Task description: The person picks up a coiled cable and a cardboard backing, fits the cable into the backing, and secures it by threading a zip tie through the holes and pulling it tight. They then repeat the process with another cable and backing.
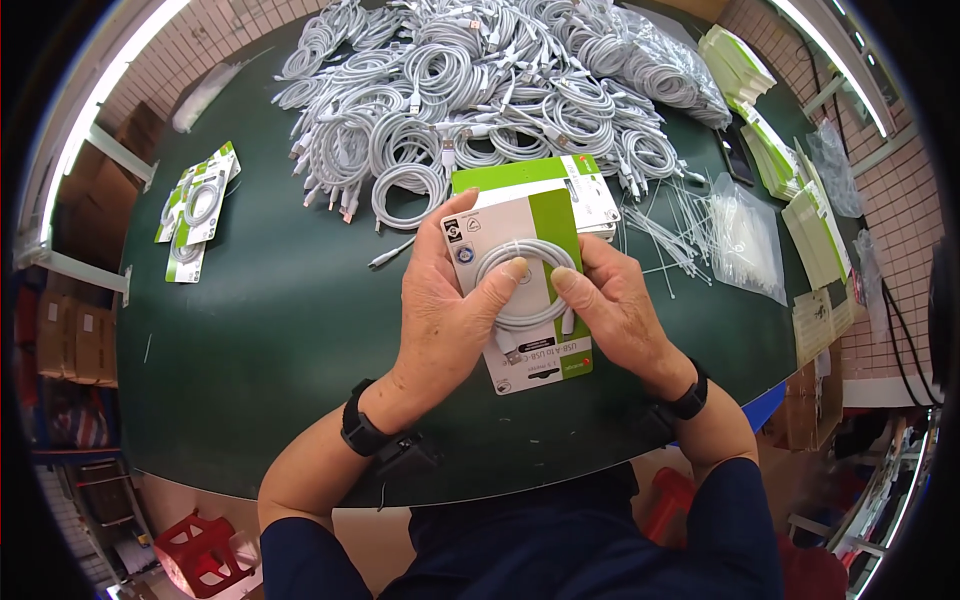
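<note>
Between both hands I hold a white and green cardboard backing card [548,215] upside down, with a coiled white USB cable [532,318] lying on its face. My left hand [450,290] grips the card's left side, its thumb pressed on the coil. On the right edge, my right hand [620,310] grips the card, its thumb also on the coil. Fingers of both hands are partly hidden behind the card. Just beyond lies a stack of similar cards [595,190], partly covered by the held one.
A large heap of coiled white cables [435,75] covers the table's far side. White zip ties [665,235] lie loose at right, beside a clear bag of ties [745,240]. More green cards [815,230] line the right edge. Carded cables [200,205] lie at left.
</note>
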Action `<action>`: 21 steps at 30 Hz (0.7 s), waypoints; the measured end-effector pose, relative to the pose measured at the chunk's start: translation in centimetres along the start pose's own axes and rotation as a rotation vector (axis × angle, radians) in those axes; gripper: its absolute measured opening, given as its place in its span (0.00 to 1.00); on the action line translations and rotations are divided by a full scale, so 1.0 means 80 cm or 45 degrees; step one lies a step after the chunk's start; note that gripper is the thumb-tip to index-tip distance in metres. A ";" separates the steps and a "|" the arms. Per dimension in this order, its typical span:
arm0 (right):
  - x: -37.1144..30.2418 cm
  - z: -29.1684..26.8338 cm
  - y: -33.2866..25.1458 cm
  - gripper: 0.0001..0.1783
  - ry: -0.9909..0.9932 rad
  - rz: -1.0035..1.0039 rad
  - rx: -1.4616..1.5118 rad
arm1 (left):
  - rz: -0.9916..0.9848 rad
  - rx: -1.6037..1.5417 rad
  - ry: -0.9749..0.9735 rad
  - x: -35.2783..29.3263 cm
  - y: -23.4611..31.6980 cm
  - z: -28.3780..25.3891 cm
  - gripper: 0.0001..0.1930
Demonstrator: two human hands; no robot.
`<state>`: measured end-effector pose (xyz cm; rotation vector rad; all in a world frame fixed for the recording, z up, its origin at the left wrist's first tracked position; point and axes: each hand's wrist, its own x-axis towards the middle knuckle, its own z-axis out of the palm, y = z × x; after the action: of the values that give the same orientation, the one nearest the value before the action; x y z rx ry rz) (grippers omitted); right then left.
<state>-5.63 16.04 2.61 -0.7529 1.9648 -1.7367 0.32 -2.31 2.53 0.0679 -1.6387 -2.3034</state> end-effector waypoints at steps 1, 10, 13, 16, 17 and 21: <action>0.000 -0.003 0.000 0.23 0.026 -0.014 0.030 | -0.007 0.003 -0.008 0.000 0.000 0.001 0.32; 0.000 -0.016 0.015 0.18 0.220 -0.061 0.026 | -0.047 0.173 -0.138 0.001 -0.004 -0.004 0.31; -0.001 -0.013 0.014 0.17 0.243 -0.047 -0.010 | -0.114 0.202 -0.134 0.003 -0.006 -0.007 0.28; -0.001 -0.008 0.010 0.17 0.256 -0.049 0.023 | -0.217 0.187 -0.179 0.008 0.002 -0.015 0.24; -0.001 -0.006 0.010 0.16 0.268 -0.057 0.050 | -0.215 0.184 -0.175 0.008 0.004 -0.015 0.24; 0.001 -0.005 0.013 0.16 0.290 -0.067 0.076 | -0.243 0.249 -0.162 0.006 0.004 -0.014 0.23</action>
<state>-6.04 16.36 1.62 -0.6142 2.0437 -1.9791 0.19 -3.52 2.50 0.1295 -1.9977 -2.3177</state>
